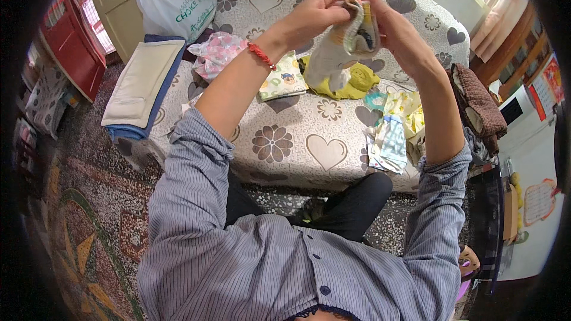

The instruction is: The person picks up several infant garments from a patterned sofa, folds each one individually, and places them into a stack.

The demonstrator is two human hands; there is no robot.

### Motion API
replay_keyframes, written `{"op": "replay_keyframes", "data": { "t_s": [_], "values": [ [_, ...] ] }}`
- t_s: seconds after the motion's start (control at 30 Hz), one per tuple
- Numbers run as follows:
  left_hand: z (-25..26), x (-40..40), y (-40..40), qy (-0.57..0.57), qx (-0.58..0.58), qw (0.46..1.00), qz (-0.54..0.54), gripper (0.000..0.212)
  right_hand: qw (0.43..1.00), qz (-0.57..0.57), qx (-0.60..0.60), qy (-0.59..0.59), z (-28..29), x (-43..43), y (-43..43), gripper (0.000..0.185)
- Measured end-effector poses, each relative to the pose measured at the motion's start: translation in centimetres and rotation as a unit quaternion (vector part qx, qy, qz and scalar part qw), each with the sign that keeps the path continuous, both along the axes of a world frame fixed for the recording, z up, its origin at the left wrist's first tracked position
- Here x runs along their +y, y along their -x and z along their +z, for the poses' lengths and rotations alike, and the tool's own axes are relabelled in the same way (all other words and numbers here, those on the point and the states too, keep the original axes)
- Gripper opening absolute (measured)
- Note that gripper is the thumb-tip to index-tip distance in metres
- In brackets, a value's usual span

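Raised over the sofa, my left hand (323, 6) and my right hand (395, 31) grip the upper edge of a small off-white patterned cloth garment (330, 51). Its bunched opening shows between them, and the lower part hangs loose. Behind it lies a crumpled olive-green cloth (357, 82). A folded cloth with a cartoon print (285, 78) is just to the left of that. Beneath my right forearm rest a yellow patterned cloth (397, 102) and a pale blue checked cloth (391, 138).
The sofa (276, 120) wears a cover of hearts and flowers. At its left are a folded cream and blue padded cloth (129, 84), a white plastic bag (176, 4) and a pink-dotted plastic bag (218, 55). A brown quilted item (479, 100) stands on the right.
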State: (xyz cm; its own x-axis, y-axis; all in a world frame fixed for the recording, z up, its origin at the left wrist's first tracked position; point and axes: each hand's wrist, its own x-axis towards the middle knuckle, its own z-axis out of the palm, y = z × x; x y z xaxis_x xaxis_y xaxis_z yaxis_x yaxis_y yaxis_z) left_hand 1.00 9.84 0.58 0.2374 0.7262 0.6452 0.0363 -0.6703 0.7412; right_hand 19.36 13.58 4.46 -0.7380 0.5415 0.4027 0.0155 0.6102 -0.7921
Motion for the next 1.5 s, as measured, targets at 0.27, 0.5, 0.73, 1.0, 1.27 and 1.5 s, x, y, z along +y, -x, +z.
{"op": "replay_keyframes", "data": {
  "t_s": [0.27,0.5,0.73,1.0,1.27,1.5],
  "values": [
    [-0.3,-0.7,1.7,0.004,0.009,0.999,0.045,0.027,0.994,0.051,-0.098,-0.027,0.9,-0.3,1.4,0.071],
    [-0.6,-3.7,4.3,0.033,-0.015,0.99,0.138,0.02,0.92,0.024,-0.146,-0.362,0.4,0.9,-0.5,0.062],
    [-1.0,-4.0,6.4,-0.031,-0.01,0.985,0.172,0.016,0.892,-0.041,-0.192,-0.407,2.2,1.7,-3.2,0.025],
    [-0.6,-2.9,6.0,-0.007,-0.046,0.976,0.215,0.018,0.952,-0.164,-0.184,-0.184,1.5,2.5,-1.4,0.028],
    [-1.8,-1.6,0.2,0.013,-0.109,0.957,0.269,0.019,0.964,-0.196,-0.171,-0.051,0.7,5.2,2.9,0.026],
    [-1.8,-2.7,-1.1,-0.143,0.063,0.95,0.27,0.051,0.987,-0.101,-0.066,0.104,2.2,-0.1,2.6,0.032]
  ]
}}
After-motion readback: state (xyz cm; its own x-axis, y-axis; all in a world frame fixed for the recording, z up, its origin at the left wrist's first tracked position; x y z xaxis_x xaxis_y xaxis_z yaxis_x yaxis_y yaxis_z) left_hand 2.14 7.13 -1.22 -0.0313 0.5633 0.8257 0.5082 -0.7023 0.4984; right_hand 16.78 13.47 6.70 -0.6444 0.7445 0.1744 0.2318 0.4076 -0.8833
